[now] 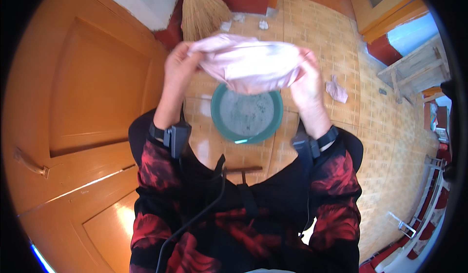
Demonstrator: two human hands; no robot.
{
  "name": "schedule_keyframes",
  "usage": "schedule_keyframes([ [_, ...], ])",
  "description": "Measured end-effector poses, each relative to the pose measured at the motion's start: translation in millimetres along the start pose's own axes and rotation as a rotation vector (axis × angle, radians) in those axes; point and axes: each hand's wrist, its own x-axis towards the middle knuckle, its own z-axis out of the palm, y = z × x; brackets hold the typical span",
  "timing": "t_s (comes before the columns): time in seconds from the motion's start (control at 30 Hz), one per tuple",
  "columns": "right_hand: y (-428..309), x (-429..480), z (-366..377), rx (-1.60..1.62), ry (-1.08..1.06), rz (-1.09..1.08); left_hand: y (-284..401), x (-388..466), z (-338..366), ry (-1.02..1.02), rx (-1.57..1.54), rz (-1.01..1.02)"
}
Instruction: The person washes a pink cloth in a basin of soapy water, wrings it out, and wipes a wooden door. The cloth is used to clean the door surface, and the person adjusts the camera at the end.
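Observation:
A pale pink cloth is stretched out in the air between my two hands, a little blurred. My left hand grips its left end between thumb and fingers. At the right end, my right hand is closed on the cloth's edge. Below and partly behind the cloth, a green round basin stands on the tiled floor between my legs. Greyish, foamy-looking water with darker patches is in it.
A straw broom leans at the wall, with small white scraps nearby. Another pink cloth lies on the floor at right. An orange wooden door is close on the left; a wooden bench stands at far right.

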Motion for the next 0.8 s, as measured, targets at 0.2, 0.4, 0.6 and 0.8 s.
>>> schedule_keyframes([
  [0.2,-14,9,-11,-0.385,0.127,-0.270,4,3,-3,0.062,-0.475,-0.118],
  [0.4,7,3,3,-1.043,-0.025,-0.650,15,-7,15,-0.055,-0.554,-0.237],
  [0.6,55,-29,25,-1.058,-0.506,-0.344,12,-26,47,-0.359,-0.597,-0.140],
  [0.8,72,-20,13,-0.953,-0.621,0.050,20,-10,18,-0.235,-0.427,0.035],
])
